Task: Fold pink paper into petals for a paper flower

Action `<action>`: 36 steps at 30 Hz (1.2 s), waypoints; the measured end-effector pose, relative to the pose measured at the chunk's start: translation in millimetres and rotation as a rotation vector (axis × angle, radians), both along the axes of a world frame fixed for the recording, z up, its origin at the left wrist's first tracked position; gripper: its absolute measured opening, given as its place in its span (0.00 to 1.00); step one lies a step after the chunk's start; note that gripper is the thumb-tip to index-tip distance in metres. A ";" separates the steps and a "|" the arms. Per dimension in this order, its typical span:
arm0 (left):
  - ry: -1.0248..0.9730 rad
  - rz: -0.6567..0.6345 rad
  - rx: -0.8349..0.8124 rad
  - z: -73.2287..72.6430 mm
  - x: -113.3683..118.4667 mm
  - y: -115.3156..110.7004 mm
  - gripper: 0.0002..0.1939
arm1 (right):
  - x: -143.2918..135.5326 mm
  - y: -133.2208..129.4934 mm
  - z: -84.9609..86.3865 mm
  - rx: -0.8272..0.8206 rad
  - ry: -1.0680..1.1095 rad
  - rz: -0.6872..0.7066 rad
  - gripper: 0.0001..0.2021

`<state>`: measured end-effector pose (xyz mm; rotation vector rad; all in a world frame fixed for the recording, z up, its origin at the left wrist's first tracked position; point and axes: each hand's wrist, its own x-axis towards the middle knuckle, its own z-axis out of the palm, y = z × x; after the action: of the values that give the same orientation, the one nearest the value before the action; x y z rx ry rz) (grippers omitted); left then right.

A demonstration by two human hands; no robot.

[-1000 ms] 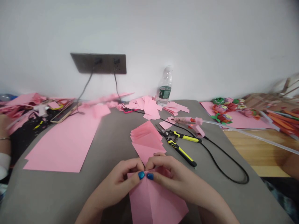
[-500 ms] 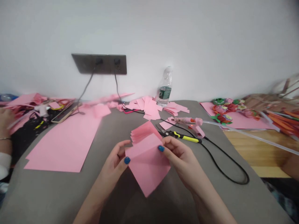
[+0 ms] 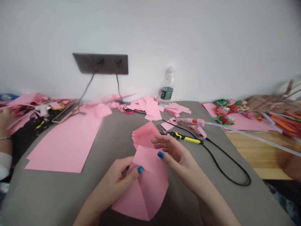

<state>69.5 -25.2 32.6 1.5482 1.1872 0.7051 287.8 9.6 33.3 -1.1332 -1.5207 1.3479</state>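
Note:
My left hand [image 3: 118, 179] pinches a creased pink sheet of paper [image 3: 152, 179] at its left side, thumb on top. The sheet is tilted, with a fold line running down its lower part. My right hand [image 3: 177, 157] is at the paper's upper right, fingers spread and curved, the thumb apart from them. Whether its thumb touches the sheet I cannot tell. Just beyond lies a small stack of folded pink paper [image 3: 144, 133], partly covered by the sheet and my right fingers. Pliers with yellow-and-black handles [image 3: 188, 139] lie to the right of the stack.
A pink glue gun [image 3: 190, 121] with a long clear glue stick and black cable lies at right. Large pink sheets [image 3: 63, 147] and a phone [image 3: 66, 114] are at left. A water bottle [image 3: 167, 88] stands by the wall. Another person's hand [image 3: 6, 122] shows far left.
The pink sheet has turned and tilted, its lower part swinging left and down. My left hand has moved right with it. My right fingers have opened and lifted from the sheet's edge.

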 end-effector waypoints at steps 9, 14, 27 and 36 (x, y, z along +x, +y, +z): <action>-0.169 0.089 -0.014 0.1 5.4 -0.9 0.07 | -12.2 0.1 0.9 -0.163 0.012 0.167 0.19; -0.159 0.220 0.081 -6.1 3.0 0.9 0.09 | -15.5 -4.2 0.8 0.047 -0.078 0.058 0.14; 0.038 0.212 0.424 -3.9 2.0 3.1 0.09 | -12.6 -11.7 8.1 0.454 -0.499 0.076 0.09; 0.058 0.130 0.362 -3.6 14.4 3.0 0.10 | -21.9 -14.7 11.3 0.471 -0.512 0.134 0.10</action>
<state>83.9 -22.2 29.1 1.8088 1.2606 1.0101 265.9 -5.1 44.6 -1.1265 -2.1725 0.7320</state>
